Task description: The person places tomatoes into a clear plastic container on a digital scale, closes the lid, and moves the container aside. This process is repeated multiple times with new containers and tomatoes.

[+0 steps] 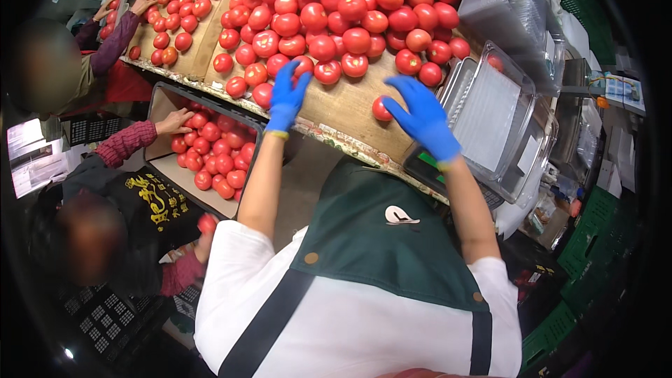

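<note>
Both my hands wear blue gloves over a wooden table [343, 122]. My left hand [285, 100] is at the front of a large heap of red tomatoes [329, 21]. Its fingers and thumb are apart, with the fingertips against or just over a tomato [303, 66] at the heap's edge; whether they touch it I cannot tell. My right hand [422, 117] is spread too, its thumb beside a single tomato [381, 109] lying apart from the heap. The thumb partly covers that tomato, and no grip on it shows.
Right of my right hand stand clear plastic trays [486, 115], with taller stacks of clear containers [504, 7] behind. At left, a co-worker's hand [175, 122] reaches into a box [164, 103] of tomatoes; another person's hand [144, 3] is at the table's far left. Green crates [595, 231] stand at right.
</note>
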Motion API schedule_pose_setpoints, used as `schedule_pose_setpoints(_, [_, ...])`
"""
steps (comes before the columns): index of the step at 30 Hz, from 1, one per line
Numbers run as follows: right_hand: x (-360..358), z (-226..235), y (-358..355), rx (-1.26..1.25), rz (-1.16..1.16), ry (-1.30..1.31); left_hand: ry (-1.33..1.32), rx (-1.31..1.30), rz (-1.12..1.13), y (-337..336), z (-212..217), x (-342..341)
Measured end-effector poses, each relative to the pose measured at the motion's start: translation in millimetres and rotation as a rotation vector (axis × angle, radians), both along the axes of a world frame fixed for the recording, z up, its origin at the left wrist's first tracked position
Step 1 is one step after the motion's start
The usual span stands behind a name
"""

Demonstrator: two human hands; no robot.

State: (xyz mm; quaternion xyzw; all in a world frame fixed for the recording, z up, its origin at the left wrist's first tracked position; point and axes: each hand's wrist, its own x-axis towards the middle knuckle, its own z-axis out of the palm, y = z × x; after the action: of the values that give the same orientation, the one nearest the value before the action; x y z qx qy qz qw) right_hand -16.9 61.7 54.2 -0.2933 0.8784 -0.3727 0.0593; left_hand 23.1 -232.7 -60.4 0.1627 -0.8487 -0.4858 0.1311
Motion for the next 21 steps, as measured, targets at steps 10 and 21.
schedule_pose_setpoints(10, [-89, -121, -111, 0.444, -0.163, 0.235, -0.150, -0.104, -0.294, 39, -29, -46])
schedule_pose_setpoints(21, [49, -151, -27, 0.302, -0.334, -0.146, 0.165, -0.186, -0.275, 89, -11, -8])
